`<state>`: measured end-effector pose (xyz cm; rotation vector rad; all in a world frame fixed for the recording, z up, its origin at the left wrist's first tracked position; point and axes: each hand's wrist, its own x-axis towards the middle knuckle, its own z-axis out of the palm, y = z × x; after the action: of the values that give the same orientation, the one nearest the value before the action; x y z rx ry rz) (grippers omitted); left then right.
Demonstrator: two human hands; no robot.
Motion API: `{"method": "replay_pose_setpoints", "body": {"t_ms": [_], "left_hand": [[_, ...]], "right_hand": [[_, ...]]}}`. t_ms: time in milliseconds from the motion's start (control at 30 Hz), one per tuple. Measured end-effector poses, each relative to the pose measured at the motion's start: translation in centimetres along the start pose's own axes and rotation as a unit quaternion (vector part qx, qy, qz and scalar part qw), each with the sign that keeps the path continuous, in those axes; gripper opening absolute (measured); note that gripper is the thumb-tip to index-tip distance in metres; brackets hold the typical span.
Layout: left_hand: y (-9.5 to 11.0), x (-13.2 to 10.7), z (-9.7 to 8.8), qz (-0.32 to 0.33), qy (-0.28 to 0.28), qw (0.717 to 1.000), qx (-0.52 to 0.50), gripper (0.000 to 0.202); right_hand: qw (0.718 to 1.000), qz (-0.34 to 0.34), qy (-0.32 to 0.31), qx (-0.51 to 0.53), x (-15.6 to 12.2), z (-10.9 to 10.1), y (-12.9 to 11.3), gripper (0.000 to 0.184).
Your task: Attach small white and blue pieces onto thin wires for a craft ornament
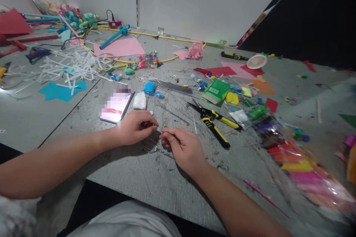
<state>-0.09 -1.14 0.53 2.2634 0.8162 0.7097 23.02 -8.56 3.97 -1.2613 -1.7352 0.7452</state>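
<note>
My left hand (137,126) and my right hand (183,148) almost meet over the front of the table, fingertips pinched. Whatever lies between the fingers is too small to make out. Below them a bent, silvery wire piece (152,148) with thin prongs and a twisted stem rests on the tabletop, partly covered by my right hand. Just behind my left hand lie a smartphone (115,106) with a lit screen and a soft white packet (139,101). Pliers (214,120) with black and yellow handles lie spread to the right of my right hand.
Grey wire lengths (175,86), a blue clay packet (149,87) and a green packet (216,91) lie beyond the hands. White paper strips (79,63) pile up at left. Colourful plastic bags (303,170) crowd the right, near a thin magenta stick (265,197). White panels stand behind.
</note>
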Motion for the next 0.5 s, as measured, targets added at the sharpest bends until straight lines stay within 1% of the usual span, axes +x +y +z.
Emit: {"method": "replay_pose_setpoints", "body": {"t_ms": [67,200,333,500], "left_hand": [[-0.01,-0.02,0.02,-0.003,-0.002,1.000,0.000,0.016],[0.18,-0.01,0.00,0.001,0.000,1.000,-0.002,0.014],[0.52,0.07,-0.07,-0.002,-0.004,1.000,-0.007,0.014],[0.59,0.10,-0.17,-0.012,-0.005,1.000,-0.011,0.015]], "right_hand": [[1.000,-0.005,0.001,0.013,-0.01,0.10,0.10,0.018],[0.999,-0.026,0.011,-0.022,0.09,0.08,0.14,0.009],[0.999,-0.028,0.015,-0.041,0.00,-0.11,-0.07,0.019],[1.000,-0.018,-0.005,0.013,-0.23,-0.04,-0.25,0.020]]}}
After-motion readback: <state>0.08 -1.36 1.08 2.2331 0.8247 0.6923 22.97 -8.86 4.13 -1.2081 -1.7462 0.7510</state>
